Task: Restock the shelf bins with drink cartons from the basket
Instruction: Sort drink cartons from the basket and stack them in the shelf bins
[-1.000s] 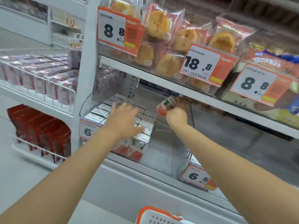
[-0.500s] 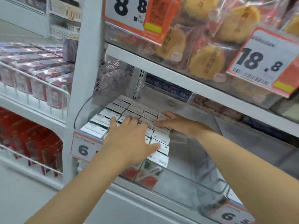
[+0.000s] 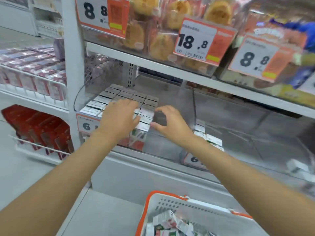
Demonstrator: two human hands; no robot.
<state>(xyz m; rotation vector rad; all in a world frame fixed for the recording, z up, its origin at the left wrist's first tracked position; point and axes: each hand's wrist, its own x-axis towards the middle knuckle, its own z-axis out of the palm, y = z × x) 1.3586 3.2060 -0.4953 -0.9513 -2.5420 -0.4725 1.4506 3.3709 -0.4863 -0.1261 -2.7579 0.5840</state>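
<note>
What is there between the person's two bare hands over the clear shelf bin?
In the head view, the right-hand column of white-topped drink cartons lies between the left hand and the right hand.

upright white-topped cartons (image 3: 126, 97) in tight rows inside clear bin (image 3: 163, 147)

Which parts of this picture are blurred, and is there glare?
Head view: the blue snack bag at the right edge is smeared, both hands are slightly soft, the clear plastic bin wall shows pale reflections, and the lighting is even.
</note>
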